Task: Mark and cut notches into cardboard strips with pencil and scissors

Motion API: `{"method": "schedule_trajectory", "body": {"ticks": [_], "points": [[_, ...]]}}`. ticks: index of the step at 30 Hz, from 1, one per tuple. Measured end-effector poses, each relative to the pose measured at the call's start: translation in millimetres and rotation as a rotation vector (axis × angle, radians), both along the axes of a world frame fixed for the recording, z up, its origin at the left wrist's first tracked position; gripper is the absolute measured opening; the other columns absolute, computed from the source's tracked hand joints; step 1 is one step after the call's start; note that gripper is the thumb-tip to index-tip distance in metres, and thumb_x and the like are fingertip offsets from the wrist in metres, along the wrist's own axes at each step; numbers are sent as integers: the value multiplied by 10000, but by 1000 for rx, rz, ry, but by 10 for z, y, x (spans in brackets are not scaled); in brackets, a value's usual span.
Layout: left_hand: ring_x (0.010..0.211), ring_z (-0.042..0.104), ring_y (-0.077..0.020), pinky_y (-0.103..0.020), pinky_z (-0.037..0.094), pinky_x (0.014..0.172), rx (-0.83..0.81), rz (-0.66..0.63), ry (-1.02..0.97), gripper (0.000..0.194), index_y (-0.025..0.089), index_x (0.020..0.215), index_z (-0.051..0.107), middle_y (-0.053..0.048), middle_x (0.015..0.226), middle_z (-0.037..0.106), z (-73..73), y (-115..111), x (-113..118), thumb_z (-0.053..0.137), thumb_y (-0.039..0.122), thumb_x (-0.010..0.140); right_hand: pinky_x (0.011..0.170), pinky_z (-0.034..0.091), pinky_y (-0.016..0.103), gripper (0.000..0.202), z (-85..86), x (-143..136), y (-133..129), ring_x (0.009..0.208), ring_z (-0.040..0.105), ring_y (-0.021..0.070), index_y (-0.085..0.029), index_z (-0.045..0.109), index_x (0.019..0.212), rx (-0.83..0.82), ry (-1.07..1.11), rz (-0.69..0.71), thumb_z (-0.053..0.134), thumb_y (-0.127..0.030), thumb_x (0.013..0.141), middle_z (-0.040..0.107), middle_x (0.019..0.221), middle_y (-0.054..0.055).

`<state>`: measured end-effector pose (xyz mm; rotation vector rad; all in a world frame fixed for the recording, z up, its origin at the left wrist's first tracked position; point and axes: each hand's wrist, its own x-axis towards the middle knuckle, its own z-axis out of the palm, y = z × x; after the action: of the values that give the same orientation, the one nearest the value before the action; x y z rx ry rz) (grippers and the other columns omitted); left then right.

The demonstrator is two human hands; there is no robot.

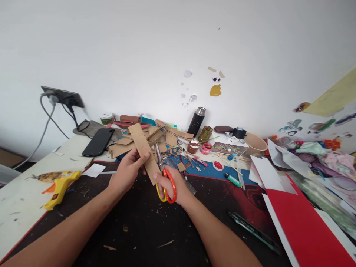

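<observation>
A long, narrow cardboard strip slants across the middle of the view. My left hand pinches it along its left edge, thumb on top, and the other fingers are mostly hidden behind it. In my right hand are scissors with red and yellow handle loops, their blades pointing up and away beside the strip. My right thumb lies by the strip's lower end. Whether the blades touch the cardboard I cannot tell. Behind both hands lies a heap of cardboard scraps.
A yellow glue gun and a black phone lie at left. Toward the wall stand a black flask and paint jars. A green-edged cutter lies front right, near red paper. Small scraps litter the dark mat.
</observation>
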<state>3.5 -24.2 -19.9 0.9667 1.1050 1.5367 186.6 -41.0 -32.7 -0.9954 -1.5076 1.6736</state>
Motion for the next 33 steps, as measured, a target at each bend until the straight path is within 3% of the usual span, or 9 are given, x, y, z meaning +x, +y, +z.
{"method": "schedule_trajectory", "body": {"ticks": [7, 14, 20, 27, 33], "points": [[670, 624, -156, -216, 490, 503, -5, 115, -65, 537, 211, 1011, 775, -24, 883, 751, 23, 124, -204, 992, 537, 644, 406, 415, 222, 500, 16, 24, 5, 357, 519, 133, -270, 504, 886, 12, -39, 88, 819, -658, 911, 569, 466, -107], [646, 606, -149, -214, 457, 447, 30, 156, -59, 509, 188, 947, 763, -25, 869, 750, -24, 180, -224, 1012, 465, 600, 402, 423, 214, 503, -61, 20, 41, 372, 533, 137, -262, 530, 947, -25, 20, -9, 820, -671, 899, 566, 471, -109], [689, 653, -162, -216, 493, 494, 12, 161, -99, 516, 200, 988, 770, -28, 884, 760, -36, 178, -263, 1014, 466, 620, 393, 417, 213, 505, -56, 42, 60, 366, 528, 140, -246, 567, 1007, -37, 36, -25, 826, -663, 889, 575, 481, -107], [524, 566, -122, -205, 451, 463, -1, 207, -147, 438, 246, 809, 617, 55, 613, 587, 3, 252, -458, 988, 428, 666, 410, 425, 214, 510, -49, 73, 96, 376, 535, 141, -264, 530, 934, -58, 39, -30, 852, -653, 861, 562, 470, -107], [578, 613, -115, -199, 493, 517, -19, 209, -135, 386, 221, 800, 597, 47, 634, 595, -31, 269, -480, 954, 357, 740, 412, 431, 237, 488, -49, 96, 149, 375, 516, 134, -262, 526, 858, -64, 125, -154, 850, -626, 832, 571, 489, -85]]}}
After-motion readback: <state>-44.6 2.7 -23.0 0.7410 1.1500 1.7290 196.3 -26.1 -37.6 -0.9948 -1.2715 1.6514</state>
